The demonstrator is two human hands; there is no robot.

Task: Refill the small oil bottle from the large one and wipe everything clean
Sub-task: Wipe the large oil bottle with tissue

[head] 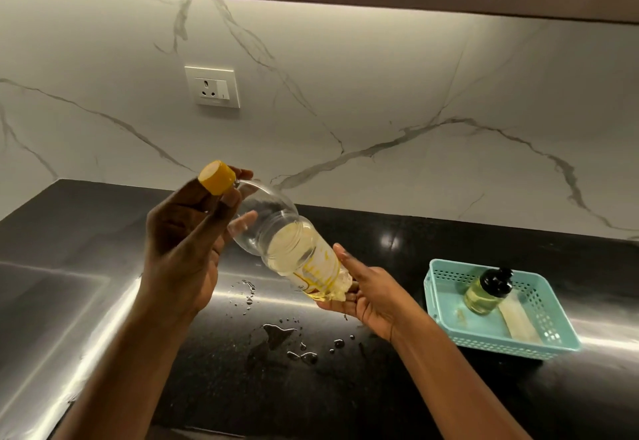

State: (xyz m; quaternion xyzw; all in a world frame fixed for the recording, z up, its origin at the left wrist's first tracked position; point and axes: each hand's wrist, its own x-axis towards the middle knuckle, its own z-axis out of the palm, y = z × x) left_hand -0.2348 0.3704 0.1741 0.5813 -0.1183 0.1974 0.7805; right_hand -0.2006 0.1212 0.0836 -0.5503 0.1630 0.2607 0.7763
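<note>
The large clear oil bottle [290, 249] is held tilted above the black counter, its yellow cap [217, 176] up and to the left, a little yellow oil pooled at its lower end. My left hand [186, 242] grips the neck just below the cap. My right hand [363, 291] cups the bottle's base from underneath. The small oil bottle [487, 289], with a black cap and yellow oil inside, lies in a teal basket [449, 332] at the right. A pale cloth [518, 322] lies folded beside it in the basket.
Drops and a small puddle of liquid [280, 332] lie on the counter [380, 387] below the bottle. A sink [41, 301] is set into the counter at the left. A wall socket [212, 87] sits on the marble backsplash.
</note>
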